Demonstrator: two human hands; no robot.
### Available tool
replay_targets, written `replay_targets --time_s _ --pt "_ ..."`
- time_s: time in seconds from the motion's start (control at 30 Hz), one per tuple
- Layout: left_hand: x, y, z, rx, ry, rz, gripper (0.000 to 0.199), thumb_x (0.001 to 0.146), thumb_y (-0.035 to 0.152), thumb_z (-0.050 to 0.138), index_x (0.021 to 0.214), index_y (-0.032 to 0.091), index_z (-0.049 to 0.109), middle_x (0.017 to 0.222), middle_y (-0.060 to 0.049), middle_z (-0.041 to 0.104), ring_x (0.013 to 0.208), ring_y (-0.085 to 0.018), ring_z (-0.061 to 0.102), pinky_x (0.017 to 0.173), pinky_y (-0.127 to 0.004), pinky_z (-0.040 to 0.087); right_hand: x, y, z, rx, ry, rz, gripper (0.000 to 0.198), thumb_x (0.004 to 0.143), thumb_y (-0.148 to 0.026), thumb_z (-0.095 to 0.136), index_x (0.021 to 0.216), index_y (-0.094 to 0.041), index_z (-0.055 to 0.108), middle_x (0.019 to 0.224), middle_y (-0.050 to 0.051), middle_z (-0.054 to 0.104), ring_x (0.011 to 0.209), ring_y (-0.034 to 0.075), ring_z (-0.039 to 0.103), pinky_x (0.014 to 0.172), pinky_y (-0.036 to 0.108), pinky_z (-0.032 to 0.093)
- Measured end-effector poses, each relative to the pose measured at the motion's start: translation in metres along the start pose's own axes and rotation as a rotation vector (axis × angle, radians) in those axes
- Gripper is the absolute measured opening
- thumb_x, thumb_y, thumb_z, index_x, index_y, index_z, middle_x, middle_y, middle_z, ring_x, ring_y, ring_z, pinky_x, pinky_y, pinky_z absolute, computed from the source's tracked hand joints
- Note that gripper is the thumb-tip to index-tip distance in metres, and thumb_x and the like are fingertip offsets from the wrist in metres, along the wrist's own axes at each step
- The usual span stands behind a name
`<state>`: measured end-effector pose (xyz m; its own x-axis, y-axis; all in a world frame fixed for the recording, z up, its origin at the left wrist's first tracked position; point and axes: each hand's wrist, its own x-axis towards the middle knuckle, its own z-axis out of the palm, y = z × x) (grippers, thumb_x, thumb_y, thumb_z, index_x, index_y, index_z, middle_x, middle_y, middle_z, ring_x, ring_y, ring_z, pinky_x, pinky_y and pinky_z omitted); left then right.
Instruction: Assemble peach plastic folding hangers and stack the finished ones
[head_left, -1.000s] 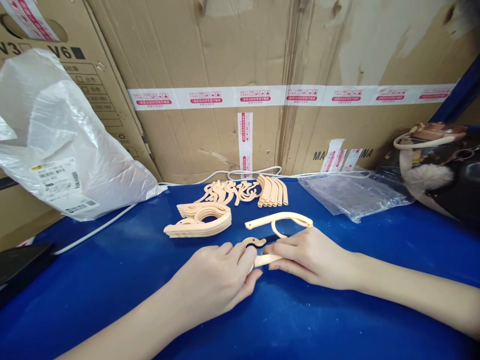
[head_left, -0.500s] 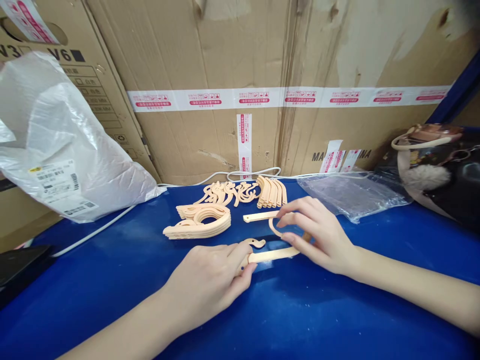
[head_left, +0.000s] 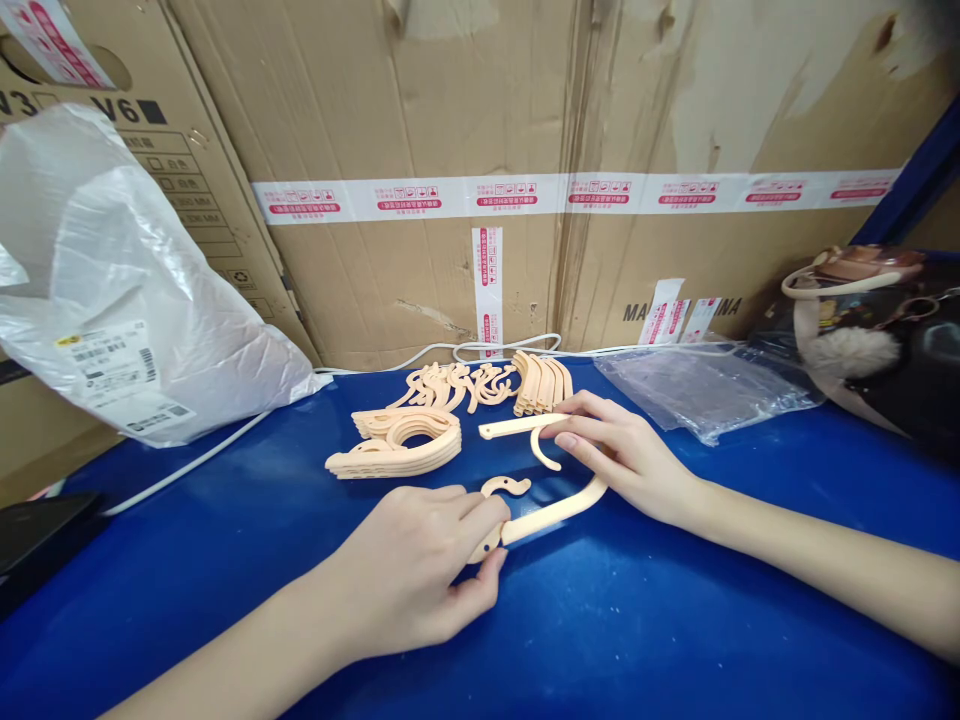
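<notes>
Pale beige plastic folding-hanger parts lie between my hands. My left hand is closed in a pinch on the rounded, holed end of a part. A long curved hanger arm runs from that end to beneath my right hand. My right fingers are closed round a straighter hanger arm, beside a curved hook; how these join is hidden by the fingers. A small S-shaped piece with a hole lies just beyond my left fingertips.
Behind stand a stack of folded hangers, a heap of small hooks and a pile of curved arms. A clear plastic bag lies right of them, a white parcel bag left. Cardboard boxes wall the back.
My right hand has shifted slightly left and turned, its fingers closing more on the arm and hook. The curved arm now tilts more, its right end raised. My left hand has hardly moved.
</notes>
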<state>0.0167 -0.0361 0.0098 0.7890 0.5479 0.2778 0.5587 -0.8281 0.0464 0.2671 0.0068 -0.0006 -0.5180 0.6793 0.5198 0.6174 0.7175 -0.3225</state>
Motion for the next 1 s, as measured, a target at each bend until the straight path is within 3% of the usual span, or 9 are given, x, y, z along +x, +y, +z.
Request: replay_targets --time_s 0.13,0.4,0.7,0.83,0.93,1.0 --pt "0.004 0.002 -0.005 0.007 -0.033 0.063 0.009 0.079 0.012 0.045 0.075 0.017 0.051 0.069 -0.001 0.053 0.065 -0.017 0.045 0.056 -0.029 0.036 0.0 0.006 0.002 0.038 -0.008 0.026 0.027 0.095 -0.028 0.041 0.107 -0.024 0.065 0.105 0.006 0.058 0.09 0.017 0.059 0.082 0.032 0.047" --pt "0.005 0.004 -0.009 -0.008 -0.041 0.119 0.011 0.079 0.013 0.046 0.081 0.016 0.056 0.079 -0.004 0.056 0.083 -0.021 0.045 0.086 -0.041 0.039 0.0 0.013 0.006 0.055 -0.043 0.085 0.03 0.089 -0.013 0.043 0.11 -0.024 0.062 0.098 0.004 0.056 0.078 0.014 0.059 0.075 0.03 0.048" --pt "0.002 0.006 -0.009 -0.001 -0.041 0.149 0.012 0.078 0.012 0.048 0.084 0.017 0.057 0.079 -0.004 0.057 0.082 -0.021 0.049 0.088 -0.042 0.038 0.0 0.013 0.006 0.037 -0.038 0.082 0.031 0.088 -0.011 0.042 0.109 -0.024 0.062 0.099 0.004 0.057 0.075 0.014 0.058 0.071 0.028 0.047" --pt "0.003 0.004 -0.006 0.033 0.013 0.161 0.019 0.084 0.008 0.042 0.087 0.018 0.057 0.103 -0.007 0.06 0.103 -0.024 0.049 0.094 -0.043 0.038 -0.001 0.012 0.007 0.003 -0.06 0.088 0.031 0.087 -0.011 0.043 0.11 -0.024 0.061 0.098 0.003 0.056 0.071 0.012 0.056 0.069 0.027 0.045" --pt "0.003 0.001 -0.002 0.076 0.08 0.141 0.026 0.085 0.003 0.039 0.096 0.019 0.057 0.125 -0.008 0.053 0.124 -0.026 0.038 0.102 -0.045 0.034 -0.002 0.009 0.007 -0.032 -0.076 0.101 0.03 0.087 -0.013 0.044 0.11 -0.024 0.059 0.098 0.002 0.055 0.066 0.011 0.054 0.065 0.026 0.044" --pt "0.002 0.0 0.0 0.087 0.073 0.116 0.03 0.083 0.0 0.039 0.098 0.018 0.057 0.129 -0.009 0.05 0.126 -0.026 0.036 0.102 -0.045 0.036 -0.002 0.008 0.006 -0.052 -0.081 0.106 0.03 0.086 -0.013 0.044 0.111 -0.023 0.059 0.098 0.002 0.055 0.064 0.01 0.054 0.063 0.025 0.043"
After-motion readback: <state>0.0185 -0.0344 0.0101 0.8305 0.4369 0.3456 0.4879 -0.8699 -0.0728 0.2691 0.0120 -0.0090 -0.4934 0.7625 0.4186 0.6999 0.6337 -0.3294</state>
